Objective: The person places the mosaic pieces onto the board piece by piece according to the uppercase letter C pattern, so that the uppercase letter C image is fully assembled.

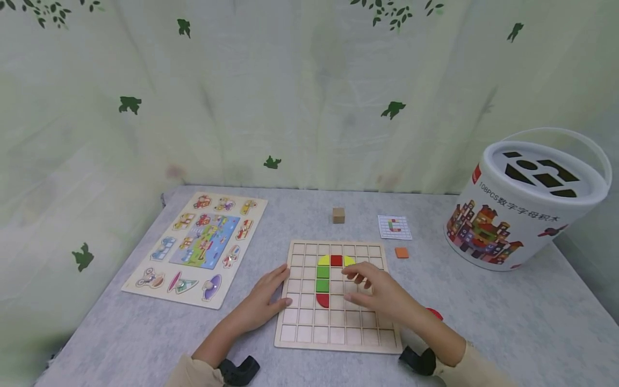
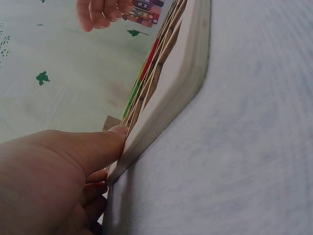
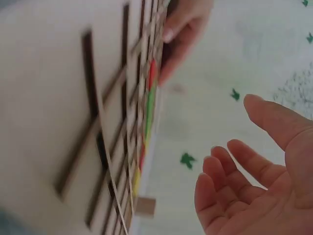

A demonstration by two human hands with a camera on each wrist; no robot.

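Note:
A wooden grid board (image 1: 337, 336) lies flat on the table. On it, two yellow rounded-corner tiles (image 1: 323, 261) flank a red square tile (image 1: 336, 260) in an upper row. Below the left yellow tile, two green square tiles (image 1: 322, 279) run down to a red rounded-corner tile (image 1: 322, 300). My left hand (image 1: 261, 301) rests against the board's left edge, its thumb (image 2: 110, 142) on the rim. Over the board's right half hovers my right hand (image 1: 379, 290), fingers loosely bent; in the right wrist view nothing sits between fingers and thumb.
Behind the board are a small wooden block (image 1: 338, 215), a pattern card (image 1: 403, 234) and an orange square tile (image 1: 401, 252). A red piece (image 1: 435, 313) lies partly hidden by my right forearm. A vehicle picture puzzle (image 1: 193, 298) lies left; a white lidded bucket (image 1: 503, 226) stands right.

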